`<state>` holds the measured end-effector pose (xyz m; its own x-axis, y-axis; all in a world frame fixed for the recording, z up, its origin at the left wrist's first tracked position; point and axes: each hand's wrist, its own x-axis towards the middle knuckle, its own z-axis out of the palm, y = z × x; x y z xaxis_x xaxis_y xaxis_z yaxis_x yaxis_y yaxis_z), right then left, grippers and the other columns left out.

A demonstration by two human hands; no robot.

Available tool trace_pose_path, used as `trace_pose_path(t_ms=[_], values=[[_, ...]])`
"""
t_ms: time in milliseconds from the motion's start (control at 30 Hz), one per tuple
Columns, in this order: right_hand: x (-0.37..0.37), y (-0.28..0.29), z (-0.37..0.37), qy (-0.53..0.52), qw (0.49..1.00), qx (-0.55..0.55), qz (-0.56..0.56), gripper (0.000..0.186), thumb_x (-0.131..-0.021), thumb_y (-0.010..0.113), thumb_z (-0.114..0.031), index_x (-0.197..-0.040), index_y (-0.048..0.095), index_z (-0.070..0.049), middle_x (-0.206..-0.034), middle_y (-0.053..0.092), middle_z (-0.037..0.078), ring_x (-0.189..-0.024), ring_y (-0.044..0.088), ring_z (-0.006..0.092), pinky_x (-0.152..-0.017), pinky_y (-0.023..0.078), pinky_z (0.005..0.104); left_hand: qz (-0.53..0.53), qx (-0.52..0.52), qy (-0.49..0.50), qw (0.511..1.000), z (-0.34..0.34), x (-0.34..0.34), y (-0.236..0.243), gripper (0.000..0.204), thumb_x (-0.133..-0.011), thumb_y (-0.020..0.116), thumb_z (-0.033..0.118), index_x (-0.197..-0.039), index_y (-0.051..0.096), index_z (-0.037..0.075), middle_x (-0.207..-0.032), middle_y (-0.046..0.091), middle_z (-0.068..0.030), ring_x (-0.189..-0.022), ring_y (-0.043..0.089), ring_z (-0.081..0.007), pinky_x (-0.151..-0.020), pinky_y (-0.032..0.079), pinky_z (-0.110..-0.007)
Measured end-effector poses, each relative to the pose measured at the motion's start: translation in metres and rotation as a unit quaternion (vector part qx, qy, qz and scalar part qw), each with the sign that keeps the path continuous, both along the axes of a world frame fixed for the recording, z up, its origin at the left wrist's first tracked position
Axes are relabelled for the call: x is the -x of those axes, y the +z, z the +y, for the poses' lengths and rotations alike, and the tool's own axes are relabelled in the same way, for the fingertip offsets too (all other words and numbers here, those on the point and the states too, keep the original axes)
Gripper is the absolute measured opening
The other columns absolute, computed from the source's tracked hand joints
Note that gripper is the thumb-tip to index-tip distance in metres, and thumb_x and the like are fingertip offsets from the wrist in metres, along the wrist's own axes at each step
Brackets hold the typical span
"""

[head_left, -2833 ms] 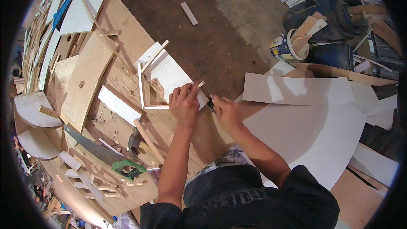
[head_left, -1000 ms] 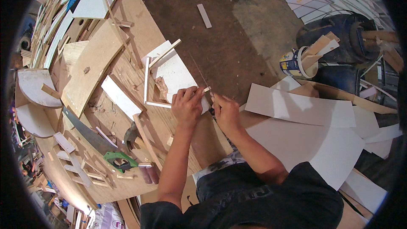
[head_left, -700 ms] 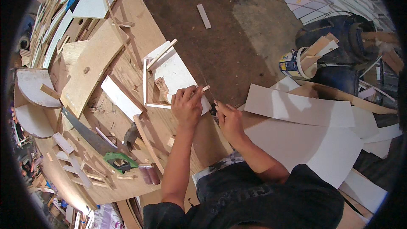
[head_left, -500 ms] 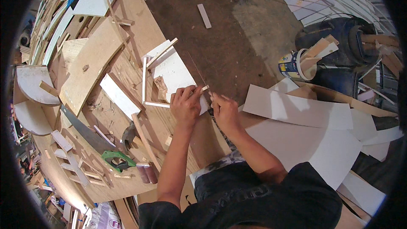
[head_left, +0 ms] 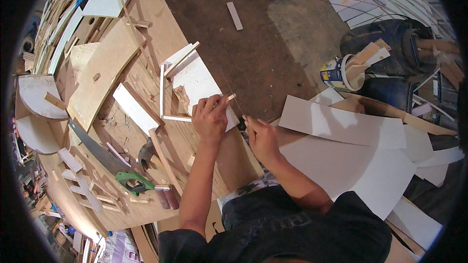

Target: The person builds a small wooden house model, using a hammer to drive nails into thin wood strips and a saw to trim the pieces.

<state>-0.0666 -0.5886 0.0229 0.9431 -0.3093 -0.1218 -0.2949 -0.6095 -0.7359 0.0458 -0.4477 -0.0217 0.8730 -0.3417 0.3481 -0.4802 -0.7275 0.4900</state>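
My left hand (head_left: 209,117) is closed on a thin wooden strip (head_left: 231,97), pressing it on a white board (head_left: 195,78) at the plywood bench's (head_left: 161,9) edge. My right hand (head_left: 261,136) is closed around the dark handle of a thin-bladed saw (head_left: 238,104), whose blade crosses the strip's end just right of my left fingers. An open frame of white-edged strips (head_left: 162,87) lies beside my left hand. A larger handsaw with a green handle (head_left: 131,181) lies on the bench to the left, near a hammer (head_left: 146,153) and a white-faced offcut (head_left: 136,109).
Curved quarter-round pieces (head_left: 41,92) and small slatted pieces (head_left: 83,180) lie left; stacked strips (head_left: 58,29) behind them. On the right are white sheets (head_left: 341,175), a bucket of offcuts (head_left: 331,73) and dark barrels (head_left: 380,44). A loose strip (head_left: 234,16) lies on the floor.
My right hand and the saw have moved back and forth along the blade's line, now drawn toward my body. My left hand stays on the strip, shifting slightly up and left in view.
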Motion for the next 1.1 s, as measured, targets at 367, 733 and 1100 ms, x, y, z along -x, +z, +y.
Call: trace_pose_path(t_ms=[367,733,1100], values=[[-0.021,-0.004,-0.006,-0.010,0.999,-0.024,-0.029,0.023,-0.099,0.065,-0.002,-0.120,0.075,0.002,-0.088,0.073,0.022,-0.077,0.074,0.0358,-0.068,0.058,0.0437,0.005,-0.004,-0.002,1.000,0.000,-0.002,-0.001,0.026,-0.083,0.080,0.013,-0.106,0.083,0.021,-0.104,0.074,0.0076,-0.094,0.067,-0.0184,-0.081,0.050,-0.037],[-0.031,-0.004,-0.009,0.011,0.999,-0.013,-0.028,0.027,-0.098,0.065,-0.001,-0.124,0.073,0.002,-0.091,0.073,0.025,-0.077,0.074,0.0371,-0.070,0.058,0.0449,0.014,-0.004,-0.001,1.000,0.000,-0.005,-0.002,0.023,-0.084,0.079,0.014,-0.105,0.083,0.023,-0.103,0.073,0.0074,-0.095,0.067,-0.0182,-0.081,0.050,-0.036],[-0.026,-0.001,-0.004,-0.003,1.000,-0.010,-0.022,0.027,-0.098,0.063,0.001,-0.123,0.074,0.002,-0.091,0.074,0.022,-0.082,0.075,0.0364,-0.073,0.059,0.0441,0.018,-0.005,0.013,1.000,-0.003,-0.006,0.001,0.026,-0.083,0.080,0.014,-0.107,0.084,0.023,-0.103,0.073,0.0069,-0.094,0.067,-0.0181,-0.080,0.049,-0.038]])
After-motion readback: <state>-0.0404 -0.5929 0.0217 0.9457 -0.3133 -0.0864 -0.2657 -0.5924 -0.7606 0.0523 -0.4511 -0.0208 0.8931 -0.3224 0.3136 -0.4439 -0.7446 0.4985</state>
